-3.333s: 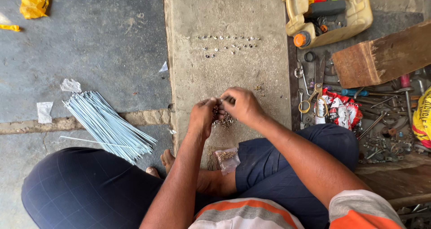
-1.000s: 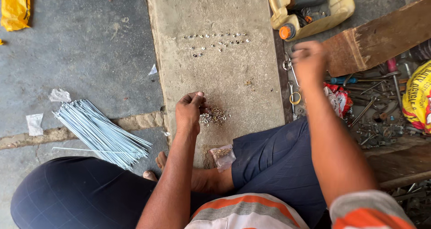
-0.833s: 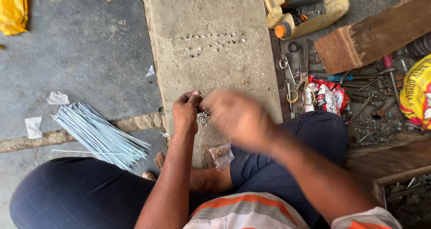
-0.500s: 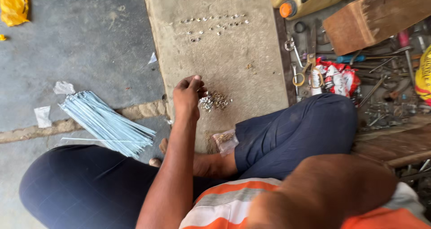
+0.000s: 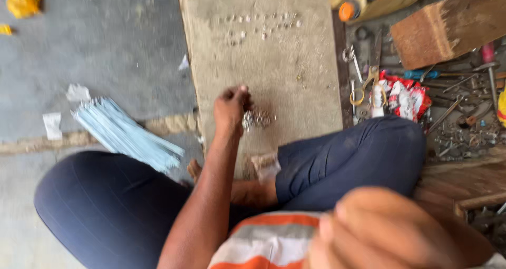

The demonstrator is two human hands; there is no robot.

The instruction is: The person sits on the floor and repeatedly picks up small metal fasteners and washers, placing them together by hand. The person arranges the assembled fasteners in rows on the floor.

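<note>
Right hand [image 5: 390,232] blurred, close to camera, grip cannot be told. Left hand [image 5: 230,106] curled, fingertips pinched at small metal pieces pile [image 5: 257,118] on concrete slab [image 5: 295,90]. Beyond the pile, 2 rows of small pieces [image 5: 263,25] near slab's far end.

Soft, even daylight falls on everything, without hard shadows or glare. My right hand [image 5: 390,229], close to the lens, is a big blur. My left hand [image 5: 230,106] and the slab [image 5: 279,58] look slightly smeared.
</note>
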